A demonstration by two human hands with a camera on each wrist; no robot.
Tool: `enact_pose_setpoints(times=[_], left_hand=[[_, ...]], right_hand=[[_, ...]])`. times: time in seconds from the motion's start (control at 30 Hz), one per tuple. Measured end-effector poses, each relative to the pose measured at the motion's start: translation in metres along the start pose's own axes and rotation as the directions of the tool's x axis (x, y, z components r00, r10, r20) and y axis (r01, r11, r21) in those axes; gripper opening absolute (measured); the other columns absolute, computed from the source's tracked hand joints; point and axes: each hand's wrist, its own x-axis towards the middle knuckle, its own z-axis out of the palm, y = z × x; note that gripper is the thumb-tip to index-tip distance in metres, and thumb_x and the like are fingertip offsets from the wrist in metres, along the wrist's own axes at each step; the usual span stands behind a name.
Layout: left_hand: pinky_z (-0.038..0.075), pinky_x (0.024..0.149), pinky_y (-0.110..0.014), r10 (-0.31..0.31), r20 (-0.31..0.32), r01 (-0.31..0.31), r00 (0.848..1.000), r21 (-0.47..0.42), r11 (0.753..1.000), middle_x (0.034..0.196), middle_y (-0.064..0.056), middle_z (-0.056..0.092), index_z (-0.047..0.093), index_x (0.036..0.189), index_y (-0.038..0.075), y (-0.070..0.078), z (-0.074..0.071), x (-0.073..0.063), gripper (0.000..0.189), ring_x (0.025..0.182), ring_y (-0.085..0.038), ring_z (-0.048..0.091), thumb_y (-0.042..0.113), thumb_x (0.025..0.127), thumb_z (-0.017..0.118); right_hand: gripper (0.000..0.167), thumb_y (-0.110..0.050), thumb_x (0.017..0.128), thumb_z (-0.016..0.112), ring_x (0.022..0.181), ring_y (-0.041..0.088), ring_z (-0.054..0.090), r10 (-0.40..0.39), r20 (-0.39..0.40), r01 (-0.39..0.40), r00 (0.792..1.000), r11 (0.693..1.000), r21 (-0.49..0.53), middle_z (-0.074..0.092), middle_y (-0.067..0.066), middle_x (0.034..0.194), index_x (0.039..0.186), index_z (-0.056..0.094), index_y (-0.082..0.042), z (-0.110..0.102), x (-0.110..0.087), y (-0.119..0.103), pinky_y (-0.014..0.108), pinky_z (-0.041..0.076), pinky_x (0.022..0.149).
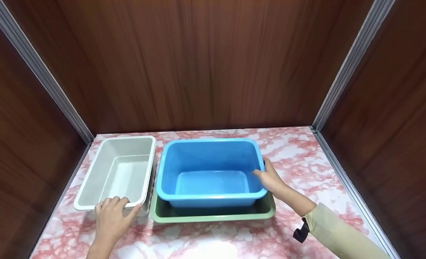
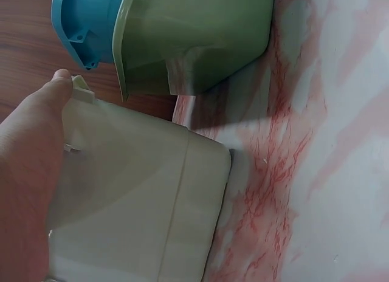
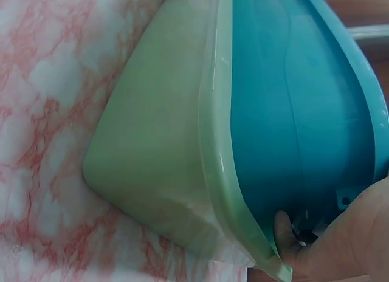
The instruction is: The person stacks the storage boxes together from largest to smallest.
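Note:
My left hand (image 1: pixel 111 219) grips the near rim of a white plastic bin (image 1: pixel 126 176), fingers over the edge and thumb near the corner. In the left wrist view the thumb lies along the bin's outer wall. A blue plastic bin (image 1: pixel 213 154) sits partly inside a green bin (image 1: pixel 213 218), its rim standing above the green one. With my right hand (image 1: pixel 272 180) I hold the blue bin's right rim, thumb on the inner side. The other fingers are mostly hidden behind the rim. Both the white and the blue bin have nothing in them.
The bins stand side by side on a red-and-white marbled tabletop (image 1: pixel 288 230). Dark wood-grain panels (image 1: pixel 205 64) rise behind and at both sides, joined by metal corner strips (image 1: pixel 353 61). A black strap (image 1: pixel 301 233) hangs at the right wrist.

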Motion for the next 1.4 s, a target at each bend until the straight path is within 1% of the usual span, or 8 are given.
enact_pose_setpoints(times=[0.27,0.57,0.77,0.93,1.03,1.17,1.27,1.4], left_hand=[[0.03,0.083,-0.053,0.017,-0.044,-0.019,0.999,-0.03,0.999,0.082,-0.006,0.058,0.063,0.082,0.011,-0.002,0.001,-0.001,0.033,0.083,-0.03,0.05,0.044,0.086,0.066],[0.03,0.087,-0.056,0.002,-0.194,-0.027,0.981,-0.124,0.992,0.081,-0.009,0.061,0.068,0.082,0.007,-0.002,0.01,0.0,0.027,0.093,-0.035,0.053,0.027,0.095,0.055],[0.025,0.094,-0.061,-0.098,-0.281,0.048,0.955,-0.181,0.982,0.098,-0.016,0.065,0.07,0.081,0.004,-0.001,0.016,0.001,0.026,0.117,-0.041,0.047,0.025,0.091,0.058],[0.01,0.103,-0.064,-0.265,-0.293,0.214,0.919,-0.197,0.957,0.136,-0.022,0.049,0.071,0.095,0.008,0.004,0.02,0.0,0.025,0.14,-0.044,0.016,0.03,0.087,0.062],[0.0,0.108,-0.061,-0.428,-0.314,0.366,0.847,-0.238,0.9,0.153,-0.021,0.023,0.061,0.123,0.008,0.01,0.021,0.0,0.045,0.143,-0.04,-0.004,0.029,0.084,0.068],[-0.014,0.11,-0.048,-0.663,-0.357,0.519,0.658,-0.423,0.743,0.158,-0.019,-0.01,0.021,0.151,0.01,0.017,0.022,0.003,0.09,0.143,-0.03,-0.017,0.024,0.081,0.075],[-0.017,0.108,-0.032,-0.796,-0.273,0.514,0.54,-0.643,0.568,0.156,-0.013,-0.025,-0.006,0.153,0.015,0.018,0.022,0.005,0.108,0.141,-0.017,-0.023,0.019,0.082,0.075],[-0.011,0.108,-0.022,-0.885,-0.036,0.499,0.465,-0.815,0.295,0.152,-0.007,-0.035,-0.029,0.148,0.019,0.02,0.02,0.006,0.117,0.141,-0.012,-0.017,0.016,0.086,0.07]], right_hand=[[0.058,-0.007,0.087,0.053,0.128,0.04,0.039,-0.01,0.014,0.01,1.0,1.0,-0.027,0.039,0.028,0.14,0.139,0.029,0.005,0.0,0.002,-0.003,0.054,0.033,0.102],[0.063,-0.009,0.088,0.053,0.129,0.042,0.037,-0.009,0.028,0.012,1.0,0.996,-0.091,0.036,0.028,0.142,0.142,0.025,0.004,0.0,0.002,-0.006,0.055,0.03,0.104],[0.065,-0.008,0.089,0.053,0.133,0.043,0.034,-0.01,0.027,0.013,1.0,0.991,-0.132,0.033,0.029,0.145,0.144,0.021,0.004,-0.001,0.002,-0.009,0.057,0.028,0.106],[0.065,-0.007,0.089,0.054,0.132,0.042,0.034,-0.027,0.025,0.032,0.999,0.982,-0.186,0.032,0.03,0.144,0.143,0.02,0.006,-0.004,0.004,-0.013,0.056,0.027,0.107],[0.066,-0.008,0.089,0.055,0.132,0.042,0.033,-0.041,0.014,0.043,0.999,0.974,-0.223,0.029,0.031,0.144,0.143,0.019,0.007,-0.008,0.006,-0.018,0.055,0.027,0.107],[0.069,-0.009,0.088,0.056,0.128,0.042,0.034,-0.078,-0.005,0.074,0.997,0.959,-0.275,0.026,0.033,0.142,0.143,0.02,0.009,-0.01,0.007,-0.031,0.055,0.028,0.106],[0.068,-0.008,0.086,0.057,0.129,0.043,0.033,-0.13,0.0,0.124,0.992,0.947,-0.296,0.026,0.034,0.141,0.142,0.023,0.011,-0.008,0.009,-0.045,0.055,0.027,0.106],[0.068,-0.009,0.084,0.057,0.131,0.045,0.033,-0.177,0.031,0.177,0.984,0.929,-0.324,0.031,0.033,0.14,0.141,0.026,0.011,-0.004,0.012,-0.064,0.055,0.028,0.106]])
